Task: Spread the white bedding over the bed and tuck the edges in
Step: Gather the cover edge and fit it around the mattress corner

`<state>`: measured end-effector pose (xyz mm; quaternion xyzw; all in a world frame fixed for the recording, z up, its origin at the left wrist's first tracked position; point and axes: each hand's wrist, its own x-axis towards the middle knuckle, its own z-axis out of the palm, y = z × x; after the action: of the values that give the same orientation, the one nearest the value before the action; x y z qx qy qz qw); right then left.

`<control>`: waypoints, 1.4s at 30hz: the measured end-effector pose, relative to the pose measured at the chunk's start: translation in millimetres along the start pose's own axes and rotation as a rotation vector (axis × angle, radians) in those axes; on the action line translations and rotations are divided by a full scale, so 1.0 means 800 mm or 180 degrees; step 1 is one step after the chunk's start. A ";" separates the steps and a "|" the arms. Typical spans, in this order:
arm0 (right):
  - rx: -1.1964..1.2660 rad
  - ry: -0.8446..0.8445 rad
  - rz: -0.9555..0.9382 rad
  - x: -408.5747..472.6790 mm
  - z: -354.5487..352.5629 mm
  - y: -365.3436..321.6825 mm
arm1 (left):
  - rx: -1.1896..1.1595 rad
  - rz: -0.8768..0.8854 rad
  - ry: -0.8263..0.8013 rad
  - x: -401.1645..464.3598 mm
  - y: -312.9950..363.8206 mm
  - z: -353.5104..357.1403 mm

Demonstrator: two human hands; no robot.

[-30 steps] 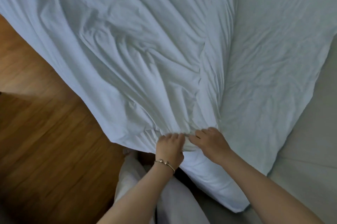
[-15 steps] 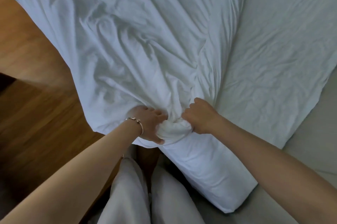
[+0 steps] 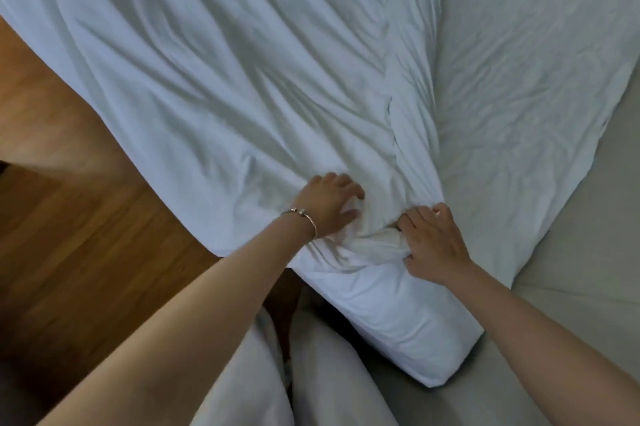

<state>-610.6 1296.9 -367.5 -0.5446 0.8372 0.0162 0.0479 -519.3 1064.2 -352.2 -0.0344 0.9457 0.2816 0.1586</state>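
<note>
The white bedding (image 3: 214, 86) lies wrinkled across the bed and hangs over its left side toward the floor. My left hand (image 3: 327, 205), with a bracelet at the wrist, rests on the cloth near the bed's near corner, fingers spread and pressing down. Just to its right, my right hand (image 3: 431, 245) is closed around a bunched wad of the same bedding. A long fold runs from that wad up the bed. To the right of it a flatter white sheet (image 3: 519, 106) covers part of the bare grey mattress (image 3: 571, 287).
Brown wooden floor (image 3: 69, 217) lies to the left of the bed. My legs in light trousers (image 3: 311, 373) stand against the bed's near corner. A white padded corner (image 3: 415, 328) juts out below my right hand.
My left hand has let go of the bunched cloth and opened flat on the bedding, a little farther up. My right hand keeps its hold on the wad.
</note>
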 end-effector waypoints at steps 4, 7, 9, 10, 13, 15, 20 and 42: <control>0.0424 0.0467 -0.0668 -0.007 0.000 -0.054 | 0.1301 -0.0158 -0.0626 -0.003 -0.065 -0.032; 0.0537 0.0211 -0.0788 0.010 0.008 -0.086 | 0.1370 0.0311 0.0025 -0.003 -0.100 -0.031; 0.0383 0.0052 -0.0667 0.026 0.010 -0.096 | 0.1338 0.0345 0.0170 -0.005 -0.109 -0.033; 0.0280 -0.0066 -0.0667 0.033 0.010 -0.098 | 0.1337 0.0430 0.0096 -0.006 -0.112 -0.030; 0.0195 -0.0508 -0.0624 0.047 0.005 -0.102 | 0.1327 0.0489 -0.0269 -0.018 -0.104 -0.021; 0.0252 -0.0860 -0.0444 0.055 -0.003 -0.106 | 0.1163 0.0430 -0.0234 -0.021 -0.098 -0.014; 0.0905 -0.1419 0.0176 0.083 -0.023 -0.107 | 0.1040 0.0154 -0.0483 -0.011 -0.082 -0.012; 0.0146 -0.0218 -0.0587 0.042 0.011 -0.130 | 0.0566 -0.0474 -0.0756 -0.038 -0.113 -0.023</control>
<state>-528.6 1224.6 -376.8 -0.6172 0.7815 0.0113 0.0902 -481.4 977.3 -375.2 -0.0567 0.9363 0.1864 0.2922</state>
